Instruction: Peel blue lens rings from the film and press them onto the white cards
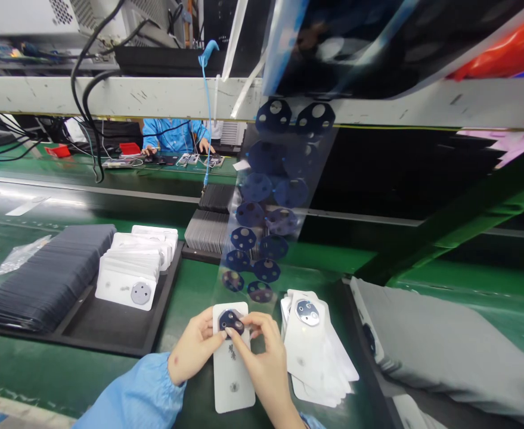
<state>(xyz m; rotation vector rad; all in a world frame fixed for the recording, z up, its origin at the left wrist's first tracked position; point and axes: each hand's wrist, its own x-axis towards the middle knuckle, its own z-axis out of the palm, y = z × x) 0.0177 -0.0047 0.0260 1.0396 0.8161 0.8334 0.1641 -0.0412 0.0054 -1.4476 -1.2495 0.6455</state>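
Observation:
A white phone-shaped panel [233, 375] lies upright in front of me on the green work surface. Near its top is a dark round sticker [228, 322] with small circles. My left hand [195, 345] grips the panel's upper left edge, its thumb beside the sticker. The thumb and forefinger of my right hand [266, 351] are closed at the sticker's right side, over its edge. Just right of the panel is a fanned pile of white panels [315, 351], the top one with a round camera patch. A clear film strip [248, 238] with dark round stickers hangs beyond my hands.
At left, a black tray [109, 328] holds dark sheets [47, 274] and stacked white panels [130, 268]. Another rack of panels [208, 232] stands behind. A grey-covered stack [445, 345] is at right. Across the line, a person in blue [172, 136] works. A shelf beam [154, 98] crosses above.

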